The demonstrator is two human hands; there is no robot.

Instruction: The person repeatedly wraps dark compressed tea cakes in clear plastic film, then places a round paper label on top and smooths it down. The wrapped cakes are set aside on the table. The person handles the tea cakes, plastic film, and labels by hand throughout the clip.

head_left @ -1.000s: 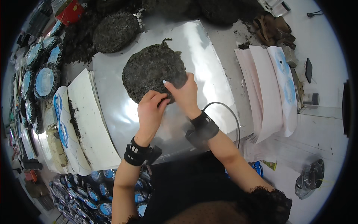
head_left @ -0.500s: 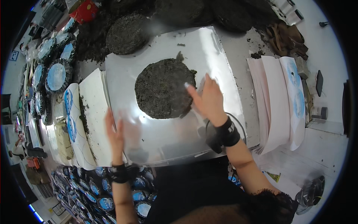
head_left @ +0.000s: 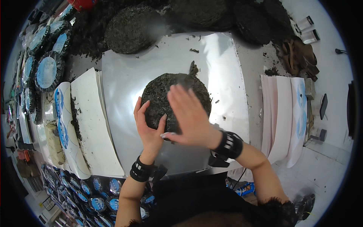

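A dark round cake [head_left: 155,87], rough and fibrous like pressed dried seaweed, lies on a shiny metal sheet [head_left: 121,75]. A small dark tuft sticks out at its upper right edge. My left hand [head_left: 148,126] is at the cake's lower left side, fingers spread along the rim and thumb over the top. Stretched flat over the middle and lower part of the cake is my right hand [head_left: 193,117], slightly blurred. Whether its palm presses on the surface I cannot tell. Each wrist wears a black band. The cake's lower edge is partly hidden by my hands.
More dark round cakes [head_left: 130,30] and loose dark material lie along the far side. Stacks of white sheets [head_left: 89,113] and pinkish sheets [head_left: 270,113] flank the metal sheet. Wrapped round packs with blue labels [head_left: 49,72] stand at left; others lie below. Brown gloves or cloth [head_left: 300,56] lie at far right.
Both hands have come inward onto the cake; the left was off at the side of the metal sheet. The right has moved from the cake's right edge to over its top.
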